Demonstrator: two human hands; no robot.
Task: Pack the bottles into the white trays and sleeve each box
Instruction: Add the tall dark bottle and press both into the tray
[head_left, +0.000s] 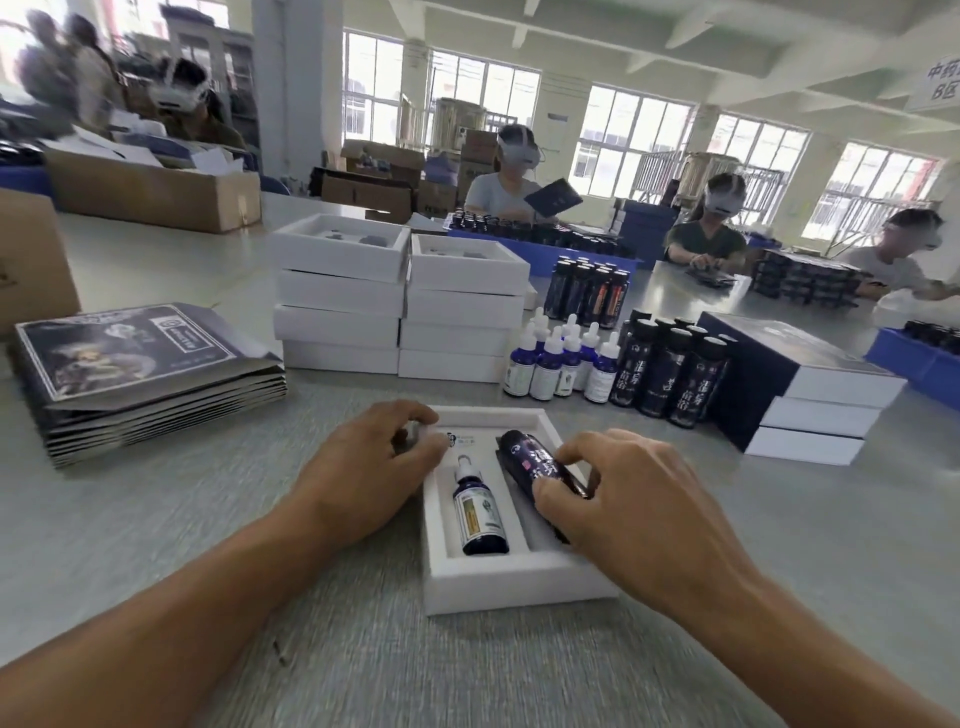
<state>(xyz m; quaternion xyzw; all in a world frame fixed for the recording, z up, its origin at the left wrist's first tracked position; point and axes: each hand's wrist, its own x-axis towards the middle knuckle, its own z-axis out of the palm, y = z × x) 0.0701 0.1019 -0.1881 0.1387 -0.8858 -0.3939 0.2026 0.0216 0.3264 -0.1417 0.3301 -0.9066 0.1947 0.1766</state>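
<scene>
Two hands: right hand (623, 499) fingers pinch dark bottle (524, 462); left hand (363, 467) fingers grip tray (514, 587).

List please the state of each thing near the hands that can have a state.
White tray: open, no sleeve, flat on the table.
Dropper bottle: capped, lying in the tray's left slot.
Dark bottle: tilted, not fully seated in the right slot.
Right hand: grips the dark bottle.
Left hand: fingers curled at the tray's left edge.
Sleeves: stacked flat, unused.
</scene>
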